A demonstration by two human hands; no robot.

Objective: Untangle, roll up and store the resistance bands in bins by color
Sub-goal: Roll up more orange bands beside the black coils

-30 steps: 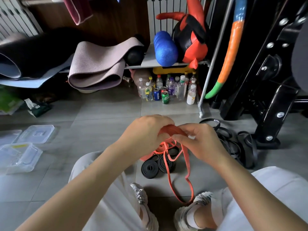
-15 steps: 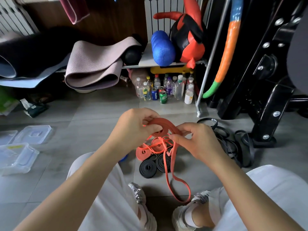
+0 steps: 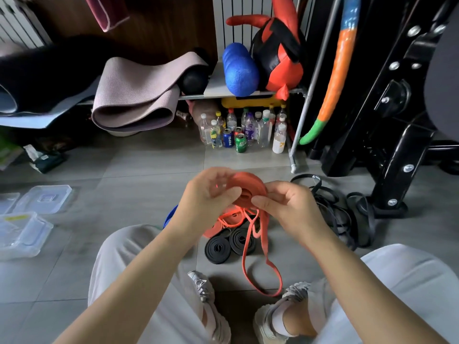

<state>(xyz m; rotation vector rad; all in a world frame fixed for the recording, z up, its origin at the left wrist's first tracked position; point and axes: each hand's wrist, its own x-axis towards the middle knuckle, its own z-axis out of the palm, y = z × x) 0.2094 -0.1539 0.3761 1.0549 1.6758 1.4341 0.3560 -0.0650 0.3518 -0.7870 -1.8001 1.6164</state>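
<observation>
While both hands hold it up above the floor, the orange resistance band sits partly wound into a flat coil between them. Left hand grips the coil's left edge, fingers curled over it, thumb on the near face. Right hand pinches the right edge between thumb and fingers. The unwound tail hangs down in loose loops, lowest loop reaching the grey tile floor between the person's shoes.

Under the hands, on the floor: another orange band, partly hidden, and two rolled black bands side by side, touching. A blue item peeks out by the left wrist, can't tell what. To the right, a tangled pile of black bands; one carries a small white logo, unreadable.

Far left: clear plastic bins with lids lying beside them, well apart from the bands.

At the back, bottles and cans stand under a shelf; blue can reads "PEPSI", green can label not legible. On the shelf: a blue foam roller and a folded mauve mat.
</observation>
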